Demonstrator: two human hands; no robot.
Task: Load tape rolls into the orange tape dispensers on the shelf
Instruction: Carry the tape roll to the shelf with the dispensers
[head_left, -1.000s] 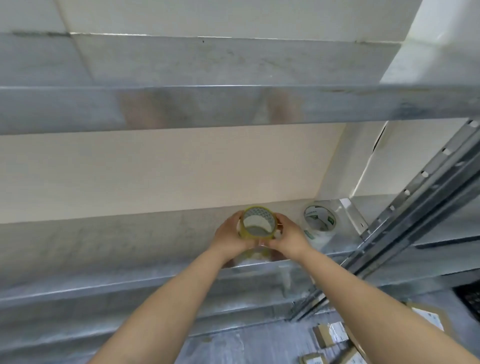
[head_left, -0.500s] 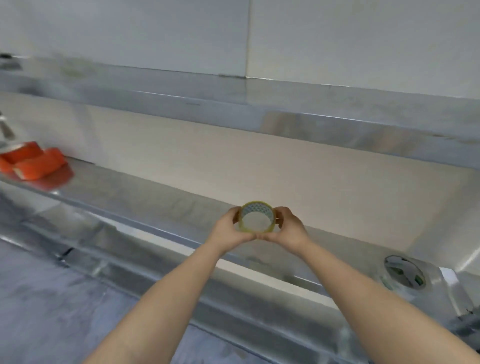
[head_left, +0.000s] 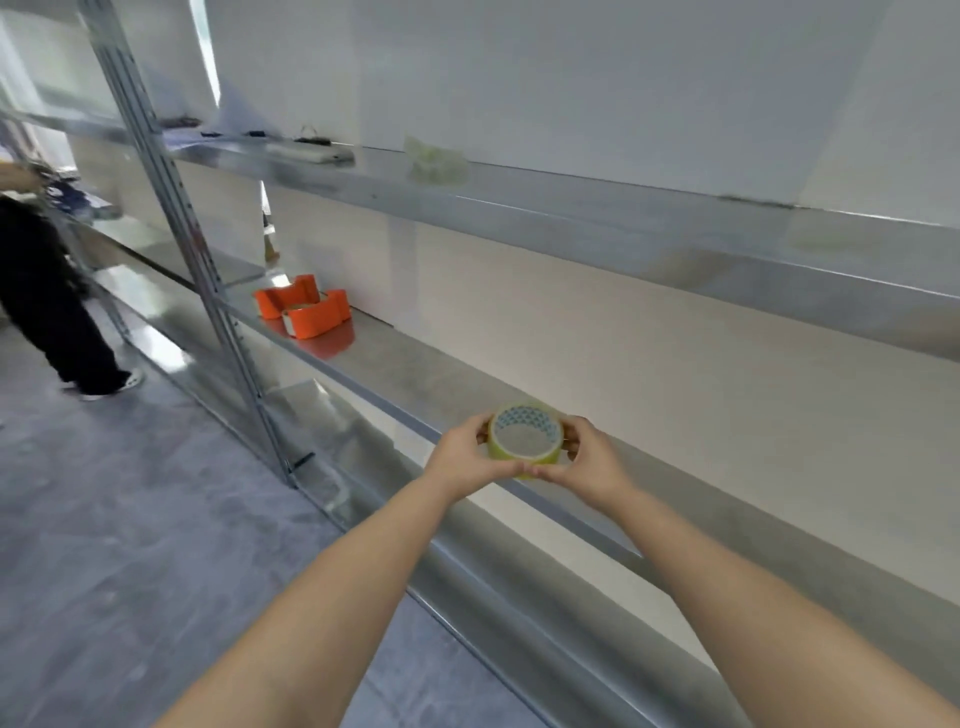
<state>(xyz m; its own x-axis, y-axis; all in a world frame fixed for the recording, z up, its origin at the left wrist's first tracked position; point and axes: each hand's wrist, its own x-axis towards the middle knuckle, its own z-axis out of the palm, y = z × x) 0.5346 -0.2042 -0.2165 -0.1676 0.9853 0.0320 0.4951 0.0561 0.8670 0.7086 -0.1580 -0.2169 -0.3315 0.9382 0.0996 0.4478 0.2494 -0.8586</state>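
A yellowish clear tape roll (head_left: 524, 457) with a patterned core is held between both hands in front of the metal shelf (head_left: 452, 387). My left hand (head_left: 462, 457) grips its left side and my right hand (head_left: 589, 460) grips its right side, thumbs meeting under it. Two orange tape dispensers (head_left: 304, 309) lie side by side on the same shelf, far to the left of my hands, near a steel upright (head_left: 182, 228).
A higher shelf (head_left: 571, 208) carries a crumpled clear bag (head_left: 434, 158) and small dark items. Another person in dark trousers (head_left: 47, 291) stands at the far left on the grey floor (head_left: 130, 519). Lower shelves run beneath.
My view has swung left along the shelf. The orange dispensers have come nearer to the centre and the second tape roll at the right has left the view. Both hands still hold the roll.
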